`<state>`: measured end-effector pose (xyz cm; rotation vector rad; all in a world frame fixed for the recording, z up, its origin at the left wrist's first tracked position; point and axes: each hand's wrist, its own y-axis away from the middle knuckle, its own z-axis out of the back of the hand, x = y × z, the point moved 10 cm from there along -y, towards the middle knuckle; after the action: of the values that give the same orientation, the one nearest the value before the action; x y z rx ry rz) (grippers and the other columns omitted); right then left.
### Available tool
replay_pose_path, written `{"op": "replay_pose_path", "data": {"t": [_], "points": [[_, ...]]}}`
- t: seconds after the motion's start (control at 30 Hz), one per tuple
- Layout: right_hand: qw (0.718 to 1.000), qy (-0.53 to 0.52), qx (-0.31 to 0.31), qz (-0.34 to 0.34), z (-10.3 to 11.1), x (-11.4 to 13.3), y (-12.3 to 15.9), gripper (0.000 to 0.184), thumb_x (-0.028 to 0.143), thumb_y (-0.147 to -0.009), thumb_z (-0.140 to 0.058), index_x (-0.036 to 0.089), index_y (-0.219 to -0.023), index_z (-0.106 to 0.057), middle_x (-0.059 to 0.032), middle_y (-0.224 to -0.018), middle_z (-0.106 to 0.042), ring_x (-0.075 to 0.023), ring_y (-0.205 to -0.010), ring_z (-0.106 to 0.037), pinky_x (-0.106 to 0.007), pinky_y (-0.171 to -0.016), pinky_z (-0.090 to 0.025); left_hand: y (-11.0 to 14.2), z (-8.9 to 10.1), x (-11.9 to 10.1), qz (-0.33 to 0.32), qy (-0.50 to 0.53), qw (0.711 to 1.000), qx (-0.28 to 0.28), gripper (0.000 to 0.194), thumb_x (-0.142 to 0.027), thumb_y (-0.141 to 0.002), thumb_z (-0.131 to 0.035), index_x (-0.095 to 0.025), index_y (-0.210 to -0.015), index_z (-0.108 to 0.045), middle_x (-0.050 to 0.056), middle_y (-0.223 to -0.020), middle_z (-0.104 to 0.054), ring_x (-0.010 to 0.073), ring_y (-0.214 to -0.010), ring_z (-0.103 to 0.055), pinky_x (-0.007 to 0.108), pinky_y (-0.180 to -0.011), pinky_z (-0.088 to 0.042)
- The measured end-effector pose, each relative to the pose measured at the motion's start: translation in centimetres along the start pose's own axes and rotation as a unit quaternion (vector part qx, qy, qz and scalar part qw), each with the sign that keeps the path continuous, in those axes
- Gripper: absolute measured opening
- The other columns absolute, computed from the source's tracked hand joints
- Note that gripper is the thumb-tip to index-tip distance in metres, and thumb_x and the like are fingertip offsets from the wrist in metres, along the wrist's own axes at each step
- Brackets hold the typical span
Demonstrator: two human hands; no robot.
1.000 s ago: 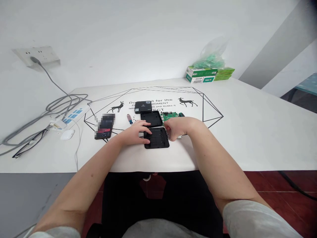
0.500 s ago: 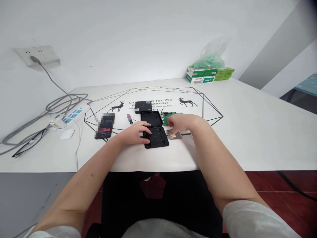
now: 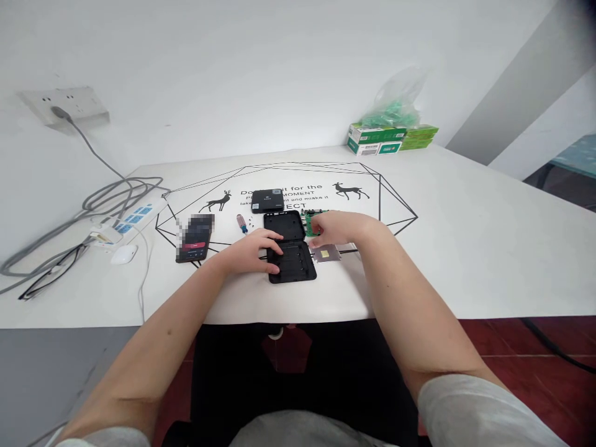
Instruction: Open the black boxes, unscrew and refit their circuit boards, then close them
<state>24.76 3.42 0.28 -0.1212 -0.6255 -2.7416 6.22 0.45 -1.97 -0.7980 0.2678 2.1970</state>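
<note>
My left hand (image 3: 254, 251) lies with fingers apart on the left side of a black plastic case half (image 3: 293, 264), thumb and fingertips touching it. Just above it, touching, is a second black case half (image 3: 284, 225), its hollow side up. My right hand (image 3: 339, 227) has its fingers curled at a green circuit board (image 3: 308, 222), closed on its near right part; the palm hides the rest of the board. A thin silver metal plate (image 3: 328, 254) with a pale yellow square lies below the right hand, right of the lower case half.
A closed black box (image 3: 267, 200) sits behind the case halves. Left of them are a small screwdriver (image 3: 241, 223), tiny screws (image 3: 251, 221) and a phone (image 3: 195, 239). Farther left are glasses (image 3: 53, 273), a power strip (image 3: 139, 217) and cables. Green boxes (image 3: 377, 139) stand at the back.
My right thumb has lifted off the metal plate and moved up to the circuit board, uncovering the yellow square. The lower case half has shifted slightly toward me under my left hand.
</note>
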Motion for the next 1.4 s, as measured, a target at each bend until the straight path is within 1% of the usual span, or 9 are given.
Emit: {"op": "replay_pose_path", "data": {"t": [0.2,0.37,0.63,0.87,1.0,1.13,1.2,1.3,1.4], "points": [[0.999,0.029,-0.011,-0.013,-0.2,-0.6,-1.0,0.018,0.025,-0.095,-0.070,0.021,-0.111,-0.076,-0.0139,-0.114,-0.079,-0.0278,-0.095,-0.072,-0.035,-0.072,-0.045,0.0,-0.1,0.0,0.003,0.006,1.000,0.005,0.046,-0.059,-0.082,-0.093,-0.028,-0.115,-0.084,0.012,-0.158,-0.064,0.0383,-0.149,-0.055,0.060,-0.128,-0.044],[0.999,0.039,-0.017,-0.012,-0.4,-0.2,-1.6,0.025,0.012,-0.085,-0.068,0.020,-0.105,-0.081,-0.0142,-0.109,-0.081,-0.0269,-0.088,-0.072,-0.036,-0.073,-0.047,0.1,-0.1,-0.1,0.000,0.007,1.000,-0.002,0.046,-0.060,-0.084,-0.091,-0.028,-0.116,-0.083,0.013,-0.158,-0.064,0.0381,-0.150,-0.055,0.060,-0.128,-0.044],[0.997,0.008,-0.083,-0.002,2.0,-1.0,-0.4,0.020,0.019,-0.077,-0.074,0.020,-0.096,-0.080,-0.0134,-0.099,-0.080,-0.0284,-0.085,-0.071,-0.036,-0.071,-0.045,0.3,1.0,0.1,-0.014,0.012,0.998,-0.063,0.043,-0.063,-0.100,-0.068,-0.027,-0.121,-0.080,0.014,-0.154,-0.067,0.0376,-0.152,-0.054,0.061,-0.129,-0.043],[0.983,-0.066,-0.153,0.072,3.6,0.0,0.2,0.011,0.019,-0.085,-0.061,0.019,-0.093,-0.068,-0.0109,-0.100,-0.077,-0.0236,-0.086,-0.064,-0.032,-0.075,-0.044,0.2,2.1,-0.2,-0.025,-0.018,0.993,-0.110,0.044,-0.063,-0.102,-0.062,-0.025,-0.118,-0.078,0.015,-0.143,-0.071,0.0350,-0.141,-0.062,0.055,-0.124,-0.049],[0.962,-0.097,-0.230,0.111,4.8,0.0,0.1,0.024,0.017,-0.091,-0.055,0.017,-0.111,-0.069,-0.0125,-0.107,-0.078,-0.0246,-0.091,-0.065,-0.032,-0.081,-0.045,0.4,3.2,-0.3,-0.021,-0.033,0.985,-0.169,0.037,-0.057,-0.102,-0.061,-0.024,-0.111,-0.076,0.015,-0.133,-0.075,0.0332,-0.132,-0.067,0.055,-0.120,-0.051],[0.941,-0.095,-0.312,0.091,5.9,-1.6,-0.1,0.042,0.017,-0.099,-0.049,0.011,-0.136,-0.066,-0.0203,-0.128,-0.078,-0.0314,-0.115,-0.069,-0.036,-0.096,-0.048,1.0,4.6,-0.3,-0.001,-0.048,0.969,-0.241,0.033,-0.054,-0.103,-0.058,-0.025,-0.104,-0.073,0.012,-0.123,-0.077,0.0302,-0.121,-0.070,0.051,-0.113,-0.055],[0.943,-0.097,-0.312,0.065,5.8,-2.6,-0.7,0.047,0.019,-0.100,-0.053,0.010,-0.145,-0.063,-0.0223,-0.136,-0.076,-0.0330,-0.121,-0.069,-0.038,-0.101,-0.048,1.4,6.1,-0.3,0.023,-0.050,0.956,-0.287,0.031,-0.052,-0.103,-0.056,-0.025,-0.103,-0.072,0.011,-0.118,-0.078,0.0292,-0.117,-0.071,0.048,-0.108,-0.058],[0.955,-0.092,-0.280,0.040,5.2,-3.5,-1.5,0.041,0.021,-0.100,-0.055,0.012,-0.139,-0.068,-0.0206,-0.134,-0.078,-0.0332,-0.120,-0.070,-0.037,-0.099,-0.049,1.7,8.7,-0.1,0.077,-0.025,0.939,-0.334,0.028,-0.047,-0.101,-0.058,-0.025,-0.109,-0.072,0.009,-0.119,-0.078,0.0275,-0.112,-0.072,0.044,-0.099,-0.061],[0.938,-0.095,-0.330,0.048,6.1,-3.5,-0.8,0.033,0.021,-0.103,-0.050,0.013,-0.126,-0.071,-0.0202,-0.129,-0.078,-0.0333,-0.118,-0.070,-0.037,-0.099,-0.048,0.7,10.5,0.0,0.132,-0.002,0.939,-0.317,0.027,-0.043,-0.098,-0.062,-0.024,-0.115,-0.073,0.007,-0.114,-0.078,0.0264,-0.103,-0.074,0.042,-0.092,-0.063]]}}
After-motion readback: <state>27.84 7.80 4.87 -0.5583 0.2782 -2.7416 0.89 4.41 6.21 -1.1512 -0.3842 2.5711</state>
